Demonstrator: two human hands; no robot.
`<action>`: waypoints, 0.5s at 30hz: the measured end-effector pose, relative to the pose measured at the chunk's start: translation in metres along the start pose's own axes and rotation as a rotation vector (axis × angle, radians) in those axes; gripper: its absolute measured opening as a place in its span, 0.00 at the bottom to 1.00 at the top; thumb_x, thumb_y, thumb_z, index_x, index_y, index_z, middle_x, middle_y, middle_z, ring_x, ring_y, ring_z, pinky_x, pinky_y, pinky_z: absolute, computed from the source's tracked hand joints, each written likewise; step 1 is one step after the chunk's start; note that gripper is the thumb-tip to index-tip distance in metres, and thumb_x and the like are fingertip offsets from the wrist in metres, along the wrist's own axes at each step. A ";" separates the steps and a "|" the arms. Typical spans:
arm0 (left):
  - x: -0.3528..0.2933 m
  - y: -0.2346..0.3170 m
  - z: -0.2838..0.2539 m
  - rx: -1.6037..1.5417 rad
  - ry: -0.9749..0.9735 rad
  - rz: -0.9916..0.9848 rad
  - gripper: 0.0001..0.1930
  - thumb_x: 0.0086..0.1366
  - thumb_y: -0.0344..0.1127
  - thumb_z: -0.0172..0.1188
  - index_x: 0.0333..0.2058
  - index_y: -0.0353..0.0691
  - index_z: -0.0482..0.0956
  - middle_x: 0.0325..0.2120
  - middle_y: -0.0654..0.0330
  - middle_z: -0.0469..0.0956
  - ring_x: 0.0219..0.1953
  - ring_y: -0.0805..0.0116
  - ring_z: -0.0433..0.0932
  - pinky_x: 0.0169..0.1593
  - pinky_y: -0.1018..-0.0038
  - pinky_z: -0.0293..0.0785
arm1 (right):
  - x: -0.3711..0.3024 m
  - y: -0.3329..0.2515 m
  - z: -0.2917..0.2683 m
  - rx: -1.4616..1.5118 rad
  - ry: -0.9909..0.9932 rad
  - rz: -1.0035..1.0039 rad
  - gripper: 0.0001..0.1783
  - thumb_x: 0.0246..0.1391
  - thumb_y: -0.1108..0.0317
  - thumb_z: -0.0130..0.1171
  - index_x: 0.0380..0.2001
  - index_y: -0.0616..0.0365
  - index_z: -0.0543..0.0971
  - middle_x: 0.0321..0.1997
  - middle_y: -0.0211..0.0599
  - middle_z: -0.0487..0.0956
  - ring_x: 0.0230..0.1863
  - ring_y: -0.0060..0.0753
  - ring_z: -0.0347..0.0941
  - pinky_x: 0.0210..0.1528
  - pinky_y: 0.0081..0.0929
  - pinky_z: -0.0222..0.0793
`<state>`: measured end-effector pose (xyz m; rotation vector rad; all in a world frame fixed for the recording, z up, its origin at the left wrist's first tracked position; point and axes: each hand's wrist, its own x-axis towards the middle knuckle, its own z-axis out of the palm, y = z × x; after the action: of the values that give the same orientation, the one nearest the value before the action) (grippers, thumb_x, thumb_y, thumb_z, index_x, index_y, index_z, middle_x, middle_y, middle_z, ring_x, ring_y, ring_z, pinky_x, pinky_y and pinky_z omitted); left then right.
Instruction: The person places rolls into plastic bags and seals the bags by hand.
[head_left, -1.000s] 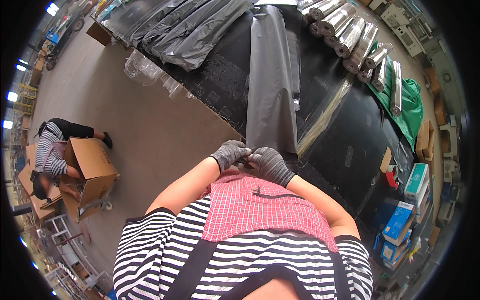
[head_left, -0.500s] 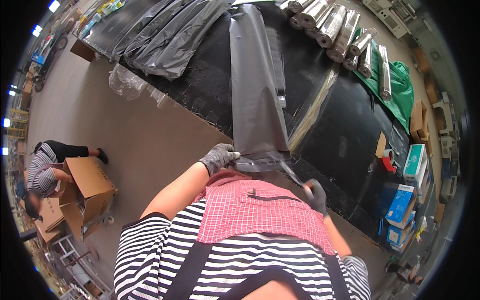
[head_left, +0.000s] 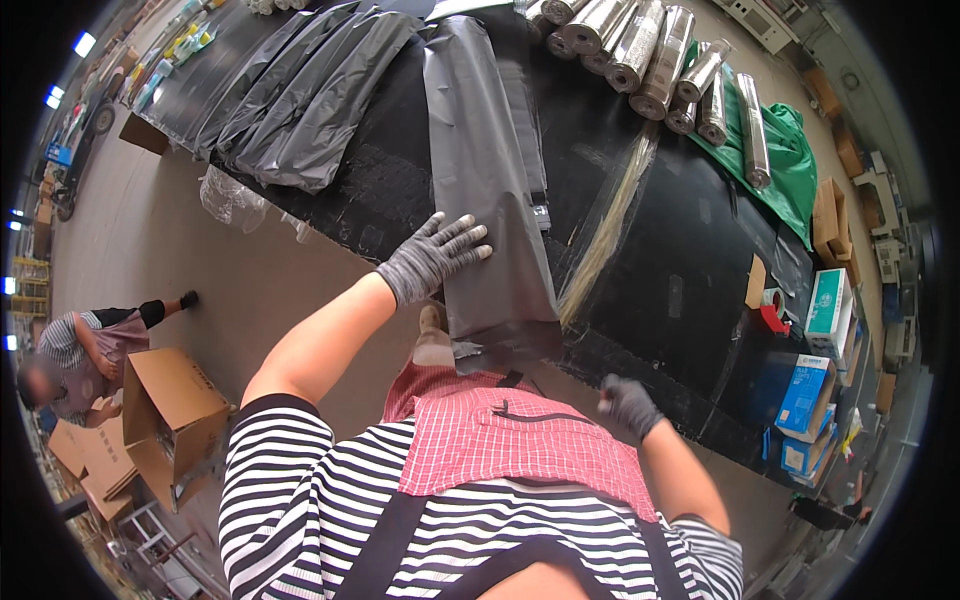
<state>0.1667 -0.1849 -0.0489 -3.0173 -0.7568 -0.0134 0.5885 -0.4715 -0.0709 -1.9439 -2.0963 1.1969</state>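
Note:
A long grey plastic sleeve (head_left: 490, 230) lies flat over the black table, its near end hanging past the table's edge toward my apron. On its left side rests my left hand (head_left: 435, 262), gloved in grey, fingers stretched out and spread. My right hand (head_left: 632, 406), also gloved, hovers right of the sleeve's near end, apart from it, beside the table's front edge. Its fingers are curled in; whether anything is between them is hidden. Under the sleeve, along its right side, part of another dark flat piece (head_left: 530, 150) shows.
More grey sleeves (head_left: 300, 110) lie at the table's far left. Several silvery rolls (head_left: 660, 65) sit at the far right by a green sheet (head_left: 780, 160). Small boxes (head_left: 805, 395) and a tape roll (head_left: 772, 300) stand right. A person (head_left: 85, 350) bends beside a cardboard box (head_left: 175, 410).
My left hand has left the sleeve's near corner and moved up, opening flat on its side. The right hand has shifted slightly; the thin strip near it no longer shows.

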 end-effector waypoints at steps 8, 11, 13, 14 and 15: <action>0.026 -0.026 0.002 -0.076 0.013 0.105 0.36 0.59 0.37 0.56 0.68 0.59 0.60 0.71 0.63 0.56 0.73 0.62 0.52 0.72 0.51 0.46 | 0.187 -0.080 -0.072 -0.348 0.548 -0.667 0.27 0.46 0.74 0.61 0.52 0.52 0.72 0.54 0.39 0.75 0.57 0.46 0.71 0.59 0.41 0.67; 0.028 -0.027 0.010 -0.084 0.067 0.118 0.33 0.61 0.38 0.54 0.67 0.59 0.63 0.69 0.63 0.59 0.73 0.62 0.54 0.72 0.53 0.47 | 0.214 -0.095 -0.069 -0.325 0.537 -0.812 0.19 0.45 0.75 0.60 0.44 0.51 0.75 0.58 0.37 0.75 0.62 0.48 0.69 0.63 0.44 0.64; 0.025 -0.029 0.015 -0.110 0.119 0.135 0.30 0.62 0.39 0.51 0.65 0.57 0.66 0.68 0.62 0.62 0.72 0.62 0.56 0.72 0.54 0.47 | 0.225 -0.103 -0.073 -0.338 0.491 -0.914 0.13 0.47 0.76 0.59 0.39 0.52 0.77 0.56 0.37 0.78 0.61 0.47 0.71 0.61 0.43 0.67; 0.026 -0.029 0.005 -0.159 0.064 0.157 0.31 0.61 0.36 0.53 0.65 0.53 0.66 0.68 0.62 0.62 0.72 0.61 0.56 0.72 0.56 0.48 | 0.230 -0.094 -0.070 -0.122 0.418 -0.855 0.13 0.47 0.76 0.59 0.38 0.52 0.78 0.54 0.38 0.79 0.59 0.47 0.73 0.60 0.43 0.68; 0.026 -0.031 0.007 -0.253 0.065 0.153 0.32 0.59 0.34 0.55 0.64 0.51 0.67 0.67 0.61 0.63 0.72 0.60 0.57 0.72 0.56 0.49 | 0.237 -0.084 -0.063 0.091 0.346 -0.788 0.12 0.47 0.76 0.59 0.37 0.52 0.78 0.51 0.39 0.80 0.58 0.47 0.74 0.58 0.42 0.69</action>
<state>0.1751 -0.1454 -0.0550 -3.2853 -0.5553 -0.2186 0.5009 -0.2289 -0.0889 -0.9906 -2.2022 0.7070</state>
